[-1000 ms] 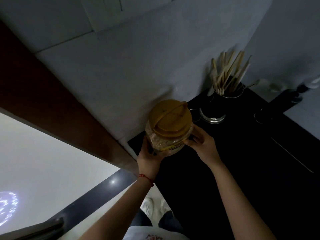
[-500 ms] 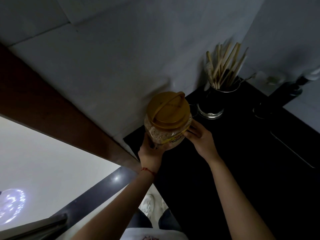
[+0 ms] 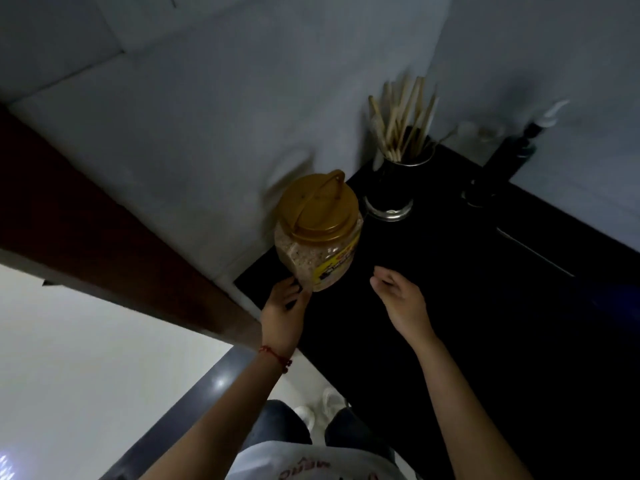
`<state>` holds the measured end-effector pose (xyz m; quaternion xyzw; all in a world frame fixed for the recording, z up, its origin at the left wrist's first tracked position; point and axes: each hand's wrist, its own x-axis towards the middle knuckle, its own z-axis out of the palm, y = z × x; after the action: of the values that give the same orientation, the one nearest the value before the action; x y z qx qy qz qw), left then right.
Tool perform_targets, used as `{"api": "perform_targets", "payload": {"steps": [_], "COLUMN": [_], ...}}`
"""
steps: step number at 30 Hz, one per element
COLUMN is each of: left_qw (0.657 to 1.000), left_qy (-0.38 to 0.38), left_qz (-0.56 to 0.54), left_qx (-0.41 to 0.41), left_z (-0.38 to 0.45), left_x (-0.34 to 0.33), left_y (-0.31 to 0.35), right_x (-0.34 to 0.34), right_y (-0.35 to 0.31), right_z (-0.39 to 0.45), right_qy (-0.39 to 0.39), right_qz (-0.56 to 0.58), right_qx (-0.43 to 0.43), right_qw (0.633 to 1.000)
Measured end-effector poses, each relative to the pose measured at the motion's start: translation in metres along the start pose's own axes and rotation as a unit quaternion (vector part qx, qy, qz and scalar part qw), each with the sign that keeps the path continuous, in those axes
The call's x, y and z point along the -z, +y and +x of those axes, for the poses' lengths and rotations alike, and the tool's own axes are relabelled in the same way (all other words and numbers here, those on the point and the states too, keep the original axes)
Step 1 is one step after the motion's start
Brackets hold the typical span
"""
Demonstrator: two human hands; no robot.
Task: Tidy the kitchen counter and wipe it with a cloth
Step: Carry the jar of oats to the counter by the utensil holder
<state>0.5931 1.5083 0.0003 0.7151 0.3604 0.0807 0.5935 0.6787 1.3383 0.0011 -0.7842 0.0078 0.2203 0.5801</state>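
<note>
Fingers of the left hand (image 3: 282, 308) touch the lower side of the jar (image 3: 320, 237); whether they grip it cannot be told. Right hand (image 3: 398, 299) hangs relaxed and open, holding nothing, apart from the jar. Beneath both hands lies the black surface (image 3: 450, 341). Beyond the fingers the gold-lidded jar stands by the wall, with the utensil holder (image 3: 398, 181) just behind it.

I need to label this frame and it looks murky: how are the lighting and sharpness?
Head view: dim overall, the black counter nearly featureless; the jar is readable, though motion-smeared against the wall; the chopstick holder and far corner are soft; wide-angle bending at the edges; the bright floor at lower left is washed out.
</note>
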Motion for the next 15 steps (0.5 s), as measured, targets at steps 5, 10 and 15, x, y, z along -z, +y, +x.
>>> {"api": "perform_targets", "payload": {"steps": [5,10,15], "left_qw": [0.985,0.947,0.902], "left_qy": [-0.141,-0.280,-0.396], "left_qz": [0.082,0.133,0.149], "left_qx": [-0.058,-0.087,-0.090], "left_z": [-0.006,-0.005,-0.023], "left_x": [0.014,0.014,0.001], "left_y": [-0.016,-0.027,-0.033], "right_x": [0.012,0.005,-0.012], "right_y": [0.026,0.056,0.097], "right_z": [-0.056,-0.125,-0.205], "right_qy": [0.119,0.278,0.389], "right_qz": [0.012,0.036,0.090], "right_qx": [-0.055,-0.090,-0.137], "right_qw": [0.991,0.956,0.907]}}
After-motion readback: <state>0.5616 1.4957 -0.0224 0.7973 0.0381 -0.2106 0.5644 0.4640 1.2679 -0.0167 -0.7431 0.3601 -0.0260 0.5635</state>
